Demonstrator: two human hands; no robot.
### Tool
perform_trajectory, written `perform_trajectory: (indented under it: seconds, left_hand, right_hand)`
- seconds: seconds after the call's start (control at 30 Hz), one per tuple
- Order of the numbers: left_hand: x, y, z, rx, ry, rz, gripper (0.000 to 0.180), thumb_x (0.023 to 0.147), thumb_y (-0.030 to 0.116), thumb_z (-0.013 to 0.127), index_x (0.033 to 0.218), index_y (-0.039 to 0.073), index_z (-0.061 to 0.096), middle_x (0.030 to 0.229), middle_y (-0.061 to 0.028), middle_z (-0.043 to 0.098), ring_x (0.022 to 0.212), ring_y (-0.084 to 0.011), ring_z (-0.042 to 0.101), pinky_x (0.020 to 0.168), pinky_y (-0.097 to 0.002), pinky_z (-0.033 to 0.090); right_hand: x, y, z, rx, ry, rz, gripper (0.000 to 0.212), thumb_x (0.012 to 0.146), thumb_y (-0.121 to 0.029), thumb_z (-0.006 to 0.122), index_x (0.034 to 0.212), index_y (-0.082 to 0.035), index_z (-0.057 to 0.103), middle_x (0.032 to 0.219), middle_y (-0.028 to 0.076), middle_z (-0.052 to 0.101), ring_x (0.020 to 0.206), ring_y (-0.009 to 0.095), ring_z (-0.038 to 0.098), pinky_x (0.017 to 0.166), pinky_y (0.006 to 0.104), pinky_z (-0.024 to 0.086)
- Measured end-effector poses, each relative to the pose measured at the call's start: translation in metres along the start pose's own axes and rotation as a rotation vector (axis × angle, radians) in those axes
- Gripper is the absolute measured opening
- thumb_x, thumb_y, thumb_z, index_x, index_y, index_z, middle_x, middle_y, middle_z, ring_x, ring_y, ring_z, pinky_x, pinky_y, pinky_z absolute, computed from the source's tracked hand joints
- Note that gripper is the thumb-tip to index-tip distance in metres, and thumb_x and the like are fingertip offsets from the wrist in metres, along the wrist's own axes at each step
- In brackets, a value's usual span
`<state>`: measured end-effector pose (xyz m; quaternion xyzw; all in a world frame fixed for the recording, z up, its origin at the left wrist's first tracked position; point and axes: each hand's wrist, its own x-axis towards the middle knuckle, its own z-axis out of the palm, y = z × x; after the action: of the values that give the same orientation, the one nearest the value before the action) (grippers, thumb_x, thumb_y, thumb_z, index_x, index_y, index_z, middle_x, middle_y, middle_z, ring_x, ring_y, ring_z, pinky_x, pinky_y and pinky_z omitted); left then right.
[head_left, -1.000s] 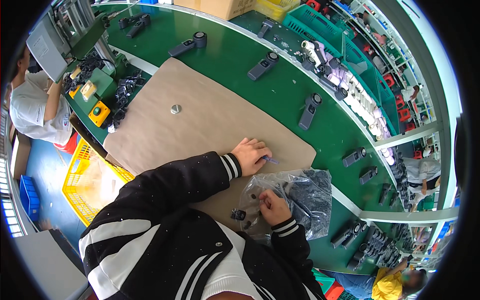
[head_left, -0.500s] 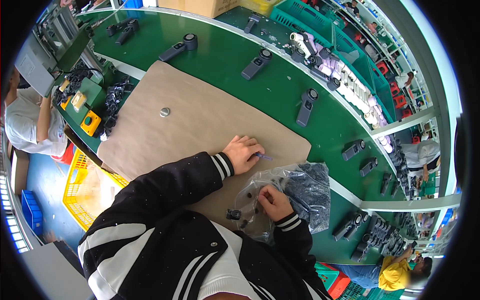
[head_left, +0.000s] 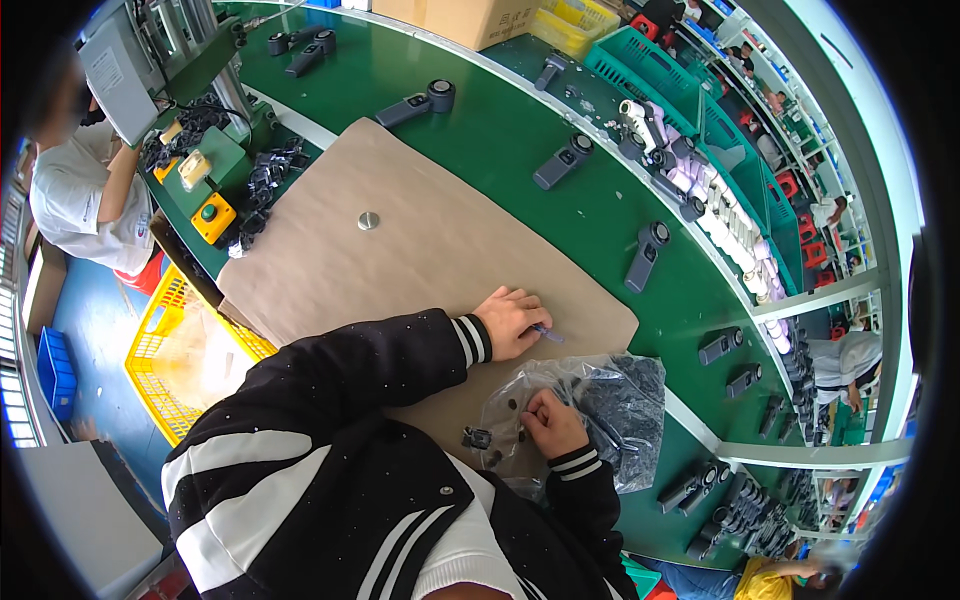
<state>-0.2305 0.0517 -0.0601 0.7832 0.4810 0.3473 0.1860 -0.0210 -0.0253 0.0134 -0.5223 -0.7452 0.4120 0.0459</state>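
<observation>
On the brown sheet (head_left: 330, 180), my left hand (head_left: 508, 322) rests with its fingers curled round a slim bluish-purple piece (head_left: 550, 334), whose end sticks out to the right. Its kind is not clear. My right hand (head_left: 555, 425) is closed in a loose pinch over a clear plastic bag (head_left: 640, 400) of dark parts. What those fingertips hold, if anything, is hidden. Beside that hand, several small dark round pieces lie at the bag's near-left part, along with a small black part (head_left: 476, 437). A round silver disc (head_left: 368, 220) sits farther off on the sheet.
Grey handheld devices with round heads (head_left: 648, 257) stand spaced along the green bench (head_left: 490, 110). White and lilac ones (head_left: 735, 225) are heaped by green crates at the far right. A yellow basket (head_left: 165, 365) is at left, near a co-worker (head_left: 95, 200) at a press.
The whole view has shifted, so the bench and things appear farther right and lower. Both hands stay in nearly the same places, the left still on the purple piece.
</observation>
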Motion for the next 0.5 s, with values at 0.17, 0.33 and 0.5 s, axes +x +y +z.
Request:
perform_trajectory:
  seconds: [0.17, 0.33, 0.5]
  left_hand:
    - [0.000, 0.001, -0.003, -0.005, 0.001, -0.003, 0.020, 0.080, 0.016, 0.060, 0.100, 0.017, 0.061, 0.098, -0.0012, 0.058, 0.093, -0.0220, 0.052, 0.085, -0.0338, 0.036]
    - [0.000, 0.005, -0.011, -0.016, -0.043, -0.025, 0.018, 0.081, 0.016, 0.058, 0.099, 0.016, 0.061, 0.100, -0.0020, 0.059, 0.095, -0.0227, 0.053, 0.087, -0.0348, 0.037]
    - [-0.001, 0.002, -0.012, -0.032, -0.041, -0.031, 0.017, 0.081, 0.016, 0.058, 0.098, 0.016, 0.060, 0.100, -0.0022, 0.059, 0.096, -0.0231, 0.053, 0.088, -0.0351, 0.037]
  right_hand:
    - [0.002, 0.011, 0.004, 0.031, 0.012, 0.017, 0.007, 0.080, -0.007, 0.061, 0.083, -0.006, 0.055, 0.057, 0.001, 0.052, 0.048, 0.016, 0.044, 0.049, 0.0287, 0.035]
    - [0.004, 0.009, 0.003, 0.163, -0.016, 0.131, 0.004, 0.083, -0.007, 0.058, 0.081, -0.006, 0.055, 0.059, 0.002, 0.056, 0.049, 0.016, 0.048, 0.050, 0.0273, 0.037]
    - [0.009, -0.002, -0.003, 0.459, -0.086, 0.260, 0.006, 0.088, -0.007, 0.054, 0.083, -0.004, 0.055, 0.064, 0.005, 0.060, 0.053, 0.014, 0.052, 0.052, 0.0237, 0.039]
